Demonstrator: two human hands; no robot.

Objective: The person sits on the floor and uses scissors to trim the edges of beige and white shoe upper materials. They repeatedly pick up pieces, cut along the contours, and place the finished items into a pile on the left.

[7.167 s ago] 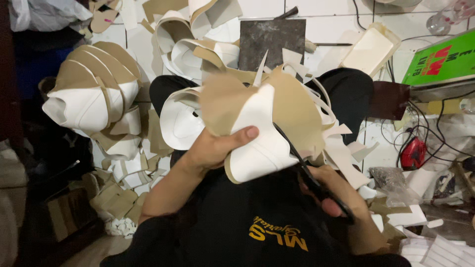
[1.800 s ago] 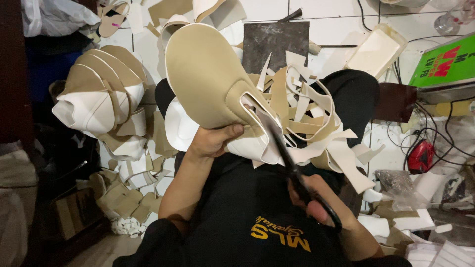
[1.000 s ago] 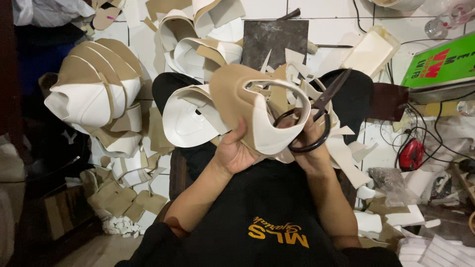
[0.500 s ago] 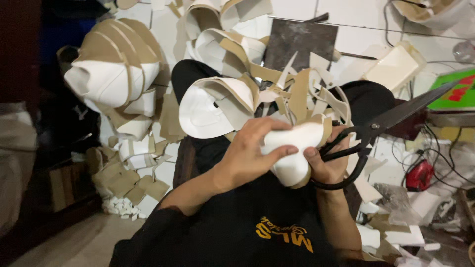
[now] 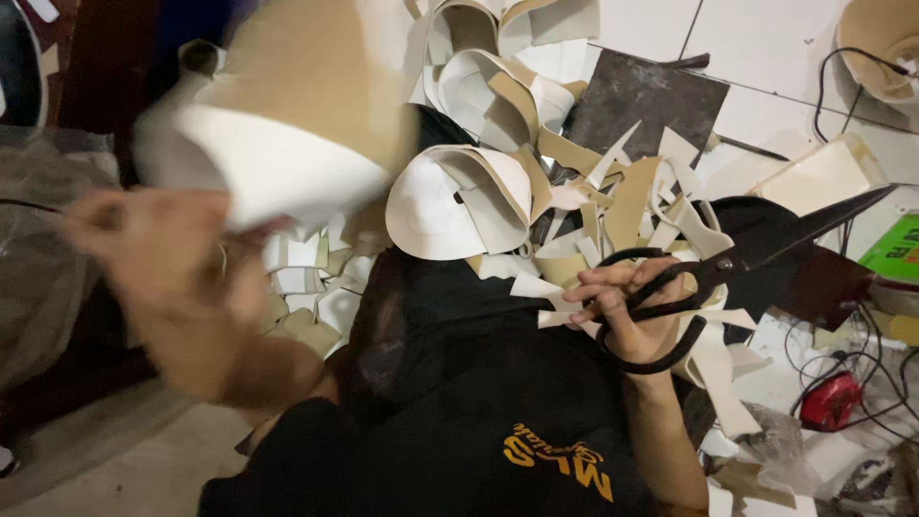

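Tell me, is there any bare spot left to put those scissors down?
Bare white floor shows at upper right, between the dark slab and the tan piece. Bare grey floor lies at lower left, below the blurred left hand. Around the scissors in the right hand, offcuts crowd everything.

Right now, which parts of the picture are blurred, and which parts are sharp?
In the head view, the left hand and the tan and white piece at it are smeared by motion blur; whether its grip holds the piece cannot be told. The right hand, the black scissors and the offcuts are sharp, evenly lit, without strong glare.
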